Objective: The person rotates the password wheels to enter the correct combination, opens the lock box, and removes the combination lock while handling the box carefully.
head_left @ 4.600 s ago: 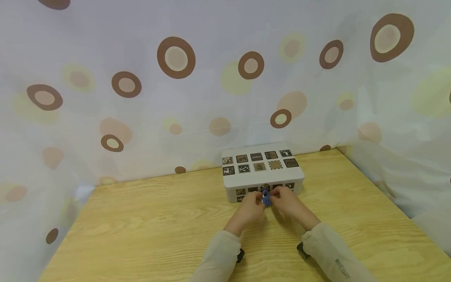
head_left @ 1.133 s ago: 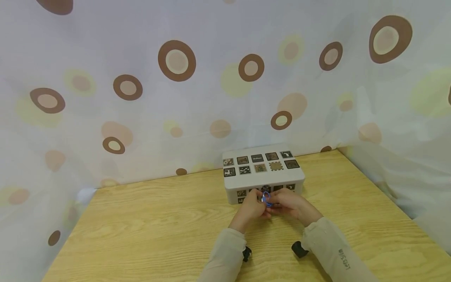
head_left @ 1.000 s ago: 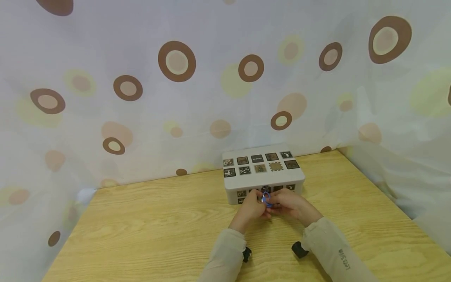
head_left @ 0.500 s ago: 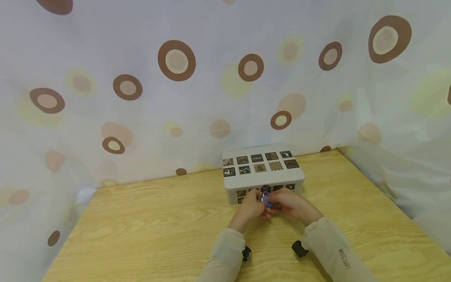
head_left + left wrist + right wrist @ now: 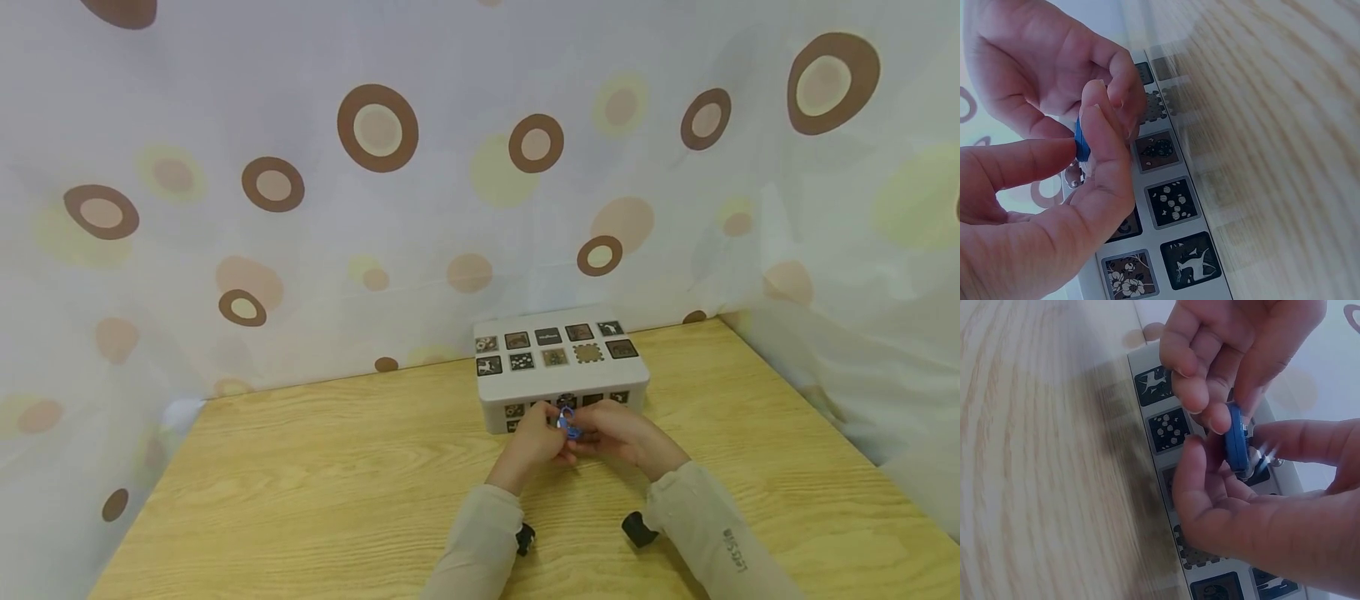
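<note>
Both hands meet at the front of a white rectangular box (image 5: 555, 379) printed with small dark square pictures. Between them is a small blue flat object with a loop (image 5: 567, 425), with shiny metal bits beside it in the right wrist view; its exact kind I cannot tell. My left hand (image 5: 534, 442) pinches one end of the blue piece (image 5: 1082, 142) between thumb and fingertips. My right hand (image 5: 622, 431) holds the other end, thumb on its face and fingers curled behind it. Just above the fingers, a metal latch (image 5: 566, 401) sits on the box front. The lid is down.
The box stands on a wood-grain table (image 5: 322, 483), toward the back right, against a white curtain (image 5: 450, 208) with brown and yellow circles. Black wrist straps (image 5: 637, 529) show below beige sleeves (image 5: 480, 542).
Since the oldest frame, the blue object has turned so its loop shows, and the right fingers have shifted lower around it. Over the last second its loop tilts slightly; the box stays put.
</note>
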The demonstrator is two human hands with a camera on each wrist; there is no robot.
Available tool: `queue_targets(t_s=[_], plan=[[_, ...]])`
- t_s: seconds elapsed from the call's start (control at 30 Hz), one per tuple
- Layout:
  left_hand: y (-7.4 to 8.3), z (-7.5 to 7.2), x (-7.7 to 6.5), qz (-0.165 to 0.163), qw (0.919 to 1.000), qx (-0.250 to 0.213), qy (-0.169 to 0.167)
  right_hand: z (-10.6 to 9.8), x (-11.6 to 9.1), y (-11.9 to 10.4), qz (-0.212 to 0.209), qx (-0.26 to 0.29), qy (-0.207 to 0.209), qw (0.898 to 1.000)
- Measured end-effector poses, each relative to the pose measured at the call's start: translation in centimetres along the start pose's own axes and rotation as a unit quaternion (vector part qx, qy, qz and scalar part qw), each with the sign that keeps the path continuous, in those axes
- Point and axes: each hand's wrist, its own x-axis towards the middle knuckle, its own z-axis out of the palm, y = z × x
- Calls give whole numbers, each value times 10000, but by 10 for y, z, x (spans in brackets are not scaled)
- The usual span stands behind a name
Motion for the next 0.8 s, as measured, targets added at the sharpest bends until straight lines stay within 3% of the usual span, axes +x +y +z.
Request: queue_targets(t_s=[0.27,0.8], plan=[[0,1,0,-20,10000,11,55,-1,0,1,66,-288,-45,9996],[0,1,1,48,9999,112,10,-1,1,4,-82,-198,-54,9998]])
